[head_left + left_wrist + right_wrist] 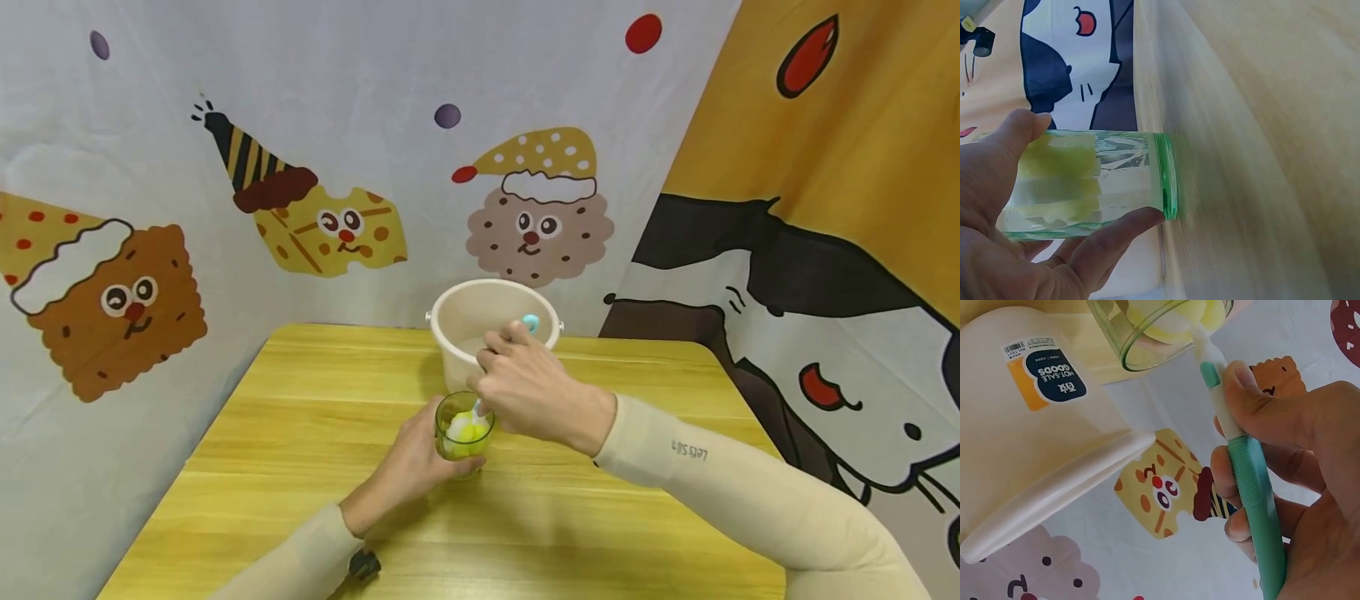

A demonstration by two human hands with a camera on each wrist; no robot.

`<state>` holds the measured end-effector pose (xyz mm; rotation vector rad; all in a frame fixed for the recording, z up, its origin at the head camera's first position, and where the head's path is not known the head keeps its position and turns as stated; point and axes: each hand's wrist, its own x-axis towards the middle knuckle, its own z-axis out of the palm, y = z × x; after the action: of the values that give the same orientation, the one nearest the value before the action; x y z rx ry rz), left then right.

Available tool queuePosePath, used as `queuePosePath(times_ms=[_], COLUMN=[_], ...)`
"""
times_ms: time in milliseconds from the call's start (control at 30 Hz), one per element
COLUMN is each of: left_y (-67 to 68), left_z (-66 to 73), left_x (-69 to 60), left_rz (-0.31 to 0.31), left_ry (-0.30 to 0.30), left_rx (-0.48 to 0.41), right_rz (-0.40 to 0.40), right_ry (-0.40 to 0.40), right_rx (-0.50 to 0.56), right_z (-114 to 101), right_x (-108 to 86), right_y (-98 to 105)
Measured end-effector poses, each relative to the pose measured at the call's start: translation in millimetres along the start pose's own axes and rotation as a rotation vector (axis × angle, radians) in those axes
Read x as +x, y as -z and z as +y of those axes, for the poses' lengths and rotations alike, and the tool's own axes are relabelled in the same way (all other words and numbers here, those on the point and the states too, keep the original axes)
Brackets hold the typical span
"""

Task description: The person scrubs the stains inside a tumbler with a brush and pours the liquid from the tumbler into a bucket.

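A clear green-tinted glass (447,450) stands on the wooden table, and my left hand (411,460) grips its sides. In the left wrist view, the base of the glass (1129,172) meets the tabletop. My right hand (531,390) holds a sponge cup brush by its teal and white handle (1250,478), with the handle end (531,322) showing above the fingers. The brush's yellow and white sponge head (468,427) sits inside the glass. In the right wrist view, the thumb and fingers of my right hand (1310,450) wrap the handle.
A cream bucket (454,363) stands just behind the glass, close to the table's back edge. It bears a sticker (1047,372). A cartoon-printed curtain (360,100) hangs behind the table (300,433). A small dark object (365,565) shows beside my left forearm.
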<state>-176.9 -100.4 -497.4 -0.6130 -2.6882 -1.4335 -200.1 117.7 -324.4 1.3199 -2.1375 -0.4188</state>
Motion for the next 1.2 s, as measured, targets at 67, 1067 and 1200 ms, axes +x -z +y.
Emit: queuePosePath(times_ms=[67, 1067, 1200], left_y=[0.2, -3.7, -7.7], left_z=[0.3, -2.2, -14.8], left_x=[-0.5, -0.1, 0.7], left_rz=[0.001, 0.044, 0.074], left_ry=[0.004, 0.016, -0.076], left_rx=[0.001, 0.011, 0.001], right_rz=[0.004, 0.1, 0.107], right_ry=[-0.015, -0.186, -0.21], right_rx=[0.012, -0.065, -0.044], right_z=[-1, -5, -2], right_x=[-0.7, -9.1, -13.1], right_y=[-1, -13, -13])
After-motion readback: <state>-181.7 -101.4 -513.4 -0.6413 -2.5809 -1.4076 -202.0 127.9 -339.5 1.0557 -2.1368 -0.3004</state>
